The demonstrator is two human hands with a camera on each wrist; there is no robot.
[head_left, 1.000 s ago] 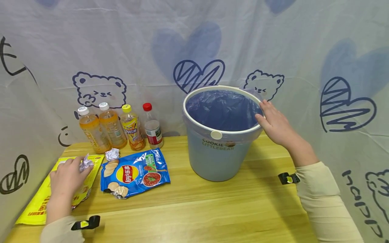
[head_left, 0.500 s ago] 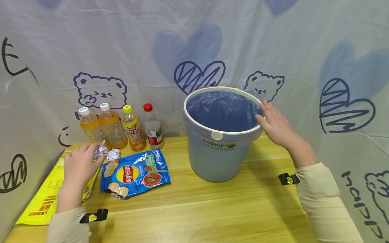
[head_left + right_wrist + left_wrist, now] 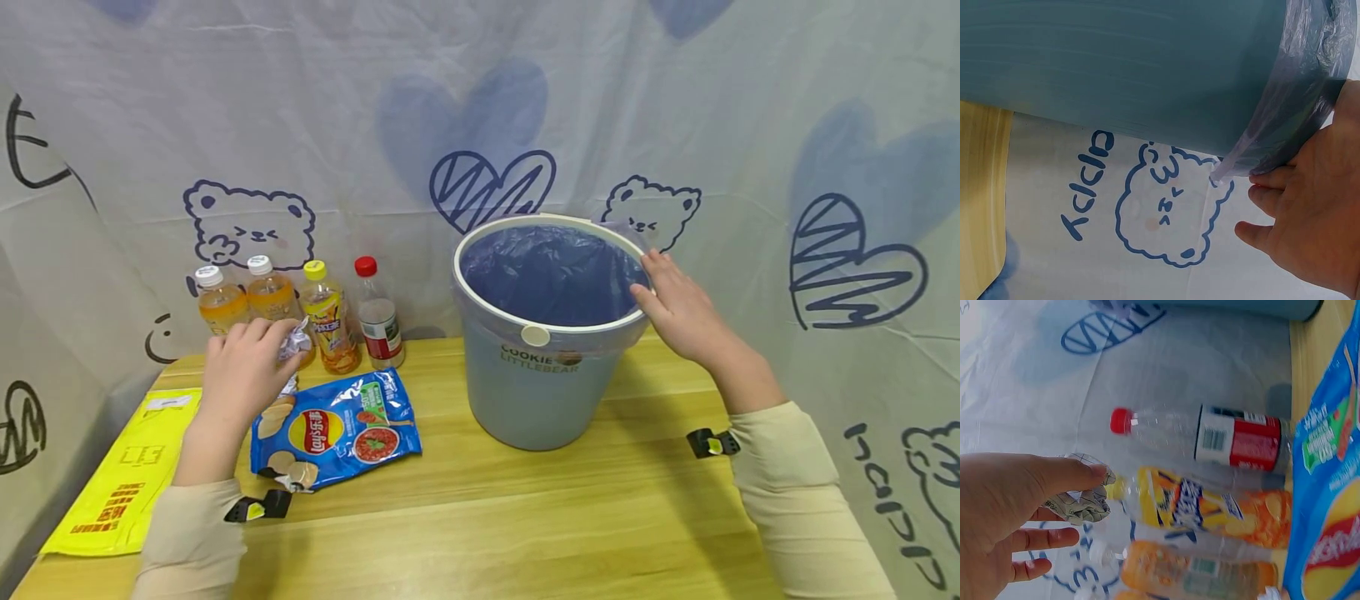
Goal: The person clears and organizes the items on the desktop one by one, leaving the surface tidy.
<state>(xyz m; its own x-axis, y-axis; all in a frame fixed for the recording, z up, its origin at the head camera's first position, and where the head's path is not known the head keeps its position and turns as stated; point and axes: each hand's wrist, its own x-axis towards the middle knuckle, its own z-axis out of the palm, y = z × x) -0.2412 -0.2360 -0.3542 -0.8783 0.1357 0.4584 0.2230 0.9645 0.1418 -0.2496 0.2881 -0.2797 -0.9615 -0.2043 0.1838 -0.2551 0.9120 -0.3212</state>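
I see the left hand (image 3: 242, 371) pinching crumpled paper (image 3: 1088, 505). The right hand (image 3: 682, 310) rests, fingers extended, against the smooth, round bin (image 3: 536, 408).

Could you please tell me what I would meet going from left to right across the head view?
Yellow package → left-hand grip → crumpled paper ball → yellow-capped drink bottle → red-capped bottle → lined Cookie Littlebear bin → right-hand grip
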